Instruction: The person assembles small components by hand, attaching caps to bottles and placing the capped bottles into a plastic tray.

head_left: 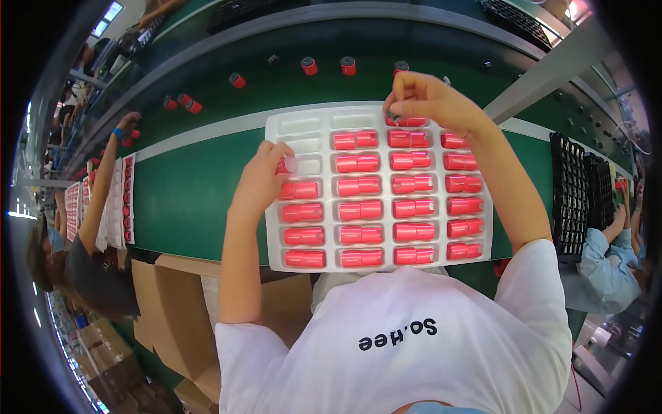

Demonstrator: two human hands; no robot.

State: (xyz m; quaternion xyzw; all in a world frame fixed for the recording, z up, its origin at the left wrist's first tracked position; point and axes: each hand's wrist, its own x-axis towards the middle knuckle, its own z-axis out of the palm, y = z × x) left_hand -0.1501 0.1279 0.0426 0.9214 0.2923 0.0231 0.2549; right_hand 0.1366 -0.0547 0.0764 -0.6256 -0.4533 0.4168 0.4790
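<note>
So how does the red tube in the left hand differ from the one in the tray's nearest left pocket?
The held red tube is gripped in the left hand; the pocket tube rests untouched in the white tray.
The held tube is tipped, showing a pale round end; the pocket tube lies on its side.
Fingers partly hide the held tube; the pocket tube's length shows.
Both are red.

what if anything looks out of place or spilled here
One mild oddity: a small dark piece lies loose on the far green surface, among dark-topped red cylinders. It looks unlike its neighbours, though it may belong there. Nothing in the white tray appears spilled or damaged.
</note>
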